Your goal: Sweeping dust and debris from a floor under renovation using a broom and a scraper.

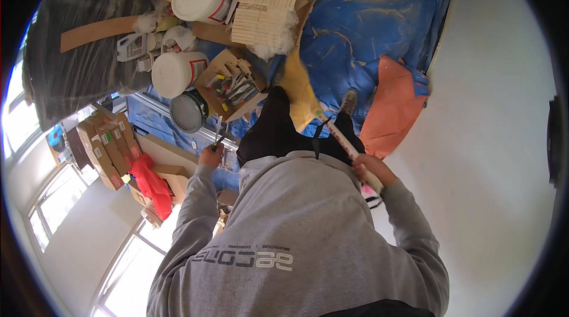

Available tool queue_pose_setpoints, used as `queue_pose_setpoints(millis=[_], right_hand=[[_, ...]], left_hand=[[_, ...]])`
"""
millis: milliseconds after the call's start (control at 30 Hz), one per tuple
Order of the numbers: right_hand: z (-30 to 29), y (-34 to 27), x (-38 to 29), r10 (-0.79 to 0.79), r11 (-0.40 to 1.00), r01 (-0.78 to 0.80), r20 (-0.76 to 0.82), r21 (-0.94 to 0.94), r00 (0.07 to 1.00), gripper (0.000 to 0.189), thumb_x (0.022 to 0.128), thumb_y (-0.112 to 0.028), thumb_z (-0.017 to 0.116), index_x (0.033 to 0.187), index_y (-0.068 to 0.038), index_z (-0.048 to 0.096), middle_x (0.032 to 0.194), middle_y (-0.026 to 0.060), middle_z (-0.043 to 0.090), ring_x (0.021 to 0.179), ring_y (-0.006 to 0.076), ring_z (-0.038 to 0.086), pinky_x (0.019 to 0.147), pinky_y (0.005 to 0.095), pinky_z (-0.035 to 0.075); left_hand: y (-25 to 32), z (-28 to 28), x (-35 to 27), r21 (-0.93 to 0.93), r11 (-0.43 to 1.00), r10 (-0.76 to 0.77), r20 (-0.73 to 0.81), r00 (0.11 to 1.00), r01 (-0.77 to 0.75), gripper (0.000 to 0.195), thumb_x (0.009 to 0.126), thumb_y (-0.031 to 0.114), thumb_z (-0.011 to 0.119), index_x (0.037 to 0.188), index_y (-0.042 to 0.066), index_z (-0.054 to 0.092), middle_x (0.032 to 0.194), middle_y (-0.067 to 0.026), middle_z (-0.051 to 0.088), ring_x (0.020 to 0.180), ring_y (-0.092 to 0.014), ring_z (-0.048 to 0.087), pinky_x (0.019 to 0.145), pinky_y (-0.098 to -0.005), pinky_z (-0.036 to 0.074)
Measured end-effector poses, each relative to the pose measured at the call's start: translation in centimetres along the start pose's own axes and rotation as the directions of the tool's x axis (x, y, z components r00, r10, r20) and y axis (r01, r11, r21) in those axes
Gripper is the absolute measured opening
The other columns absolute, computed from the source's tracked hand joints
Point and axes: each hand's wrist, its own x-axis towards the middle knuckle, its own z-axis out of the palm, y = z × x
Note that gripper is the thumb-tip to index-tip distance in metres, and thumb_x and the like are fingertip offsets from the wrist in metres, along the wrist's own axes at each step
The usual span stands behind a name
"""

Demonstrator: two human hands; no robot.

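Note:
My left hand (211, 156) grips a hand tool (218, 139) with a black and yellow handle and a thin metal shaft; its exact kind is unclear. In my right hand (373, 169) is a long white tube (341, 138) with red markings, slanting up towards my legs. Its far end shows a bit of green. Beyond that end, a blurred yellow sheet or bag (298, 90) lies by my legs. A black strap (317, 139) hangs at my waist. An open cardboard box (231, 83) of assorted hand tools stands past my left hand.
White lidded buckets (173, 76) and a dark-lidded bucket (188, 112) flank the tool box. Farther off is a carton of pale strips (262, 16). Blue sheeting (355, 10) covers the floor, with an orange-red sheet (391, 110) near the white wall (484, 117). Cardboard boxes (104, 145) stand left.

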Motion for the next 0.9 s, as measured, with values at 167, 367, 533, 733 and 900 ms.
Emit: queue_pose_setpoints(millis=[167, 367, 533, 733, 900], right_hand=[[-5.0, -3.6, 17.7, 0.136, 0.902, -0.18, 0.137, 0.393, 0.981, 0.012, 0.082, -0.008, 0.051, 0.073, -0.005, 0.045, 0.058, -0.0008, 0.047, 0.042, 0.0054, 0.048, 0.037, 0.0214, 0.039], [-6.7, -13.5, 18.7, -0.098, 0.898, 0.043, 0.103, 0.437, 0.99, 0.012, 0.08, -0.005, 0.051, 0.072, -0.006, 0.042, 0.056, 0.0, 0.043, 0.041, 0.0074, 0.044, 0.037, 0.0226, 0.038], [-4.3, -17.3, 14.1, -0.527, 0.848, 0.527, -0.014, 0.06, 0.85, 0.01, 0.08, -0.007, 0.051, 0.075, -0.005, 0.043, 0.058, 0.0019, 0.043, 0.04, 0.009, 0.041, 0.038, 0.0235, 0.037], [0.8, -14.0, 8.5, -0.714, 0.699, 0.703, -0.102, -0.129, 0.692, 0.01, 0.083, -0.011, 0.049, 0.091, -0.008, 0.045, 0.062, 0.0012, 0.043, 0.043, 0.0089, 0.041, 0.038, 0.024, 0.035], [2.9, -5.2, 0.6, -0.456, 0.889, 0.458, -0.047, 0.026, 0.889, 0.032, 0.083, -0.011, 0.047, 0.115, -0.016, 0.043, 0.062, -0.0002, 0.041, 0.042, 0.0089, 0.037, 0.036, 0.0243, 0.033]], left_hand=[[-2.1, -0.2, -0.1, 0.192, 0.976, 0.108, -0.014, 0.994, -0.103, 0.042, 0.084, 0.041, 0.058, 0.075, 0.0, 0.063, 0.059, -0.0076, 0.062, 0.053, -0.018, 0.062, 0.052, -0.0328, 0.048], [-2.9, -1.7, -1.7, 0.056, 0.998, -0.008, -0.045, 0.999, 0.01, 0.043, 0.083, 0.044, 0.059, 0.075, 0.002, 0.063, 0.06, -0.0099, 0.062, 0.054, -0.023, 0.062, 0.055, -0.0362, 0.048], [-4.6, -1.8, -0.7, 0.162, 0.987, 0.002, -0.031, 1.0, 0.003, 0.045, 0.083, 0.045, 0.057, 0.077, 0.001, 0.063, 0.062, -0.0128, 0.062, 0.06, -0.029, 0.063, 0.06, -0.0393, 0.048], [-3.1, -1.0, 0.5, 0.188, 0.979, 0.092, -0.051, 0.994, -0.081, 0.046, 0.083, 0.046, 0.055, 0.078, 0.001, 0.063, 0.063, -0.0149, 0.062, 0.067, -0.033, 0.064, 0.064, -0.0413, 0.048], [-2.6, -0.5, 0.8, 0.171, 0.983, 0.079, -0.032, 0.996, -0.072, 0.045, 0.082, 0.045, 0.056, 0.077, 0.001, 0.063, 0.062, -0.0149, 0.062, 0.067, -0.032, 0.064, 0.064, -0.0409, 0.048]])
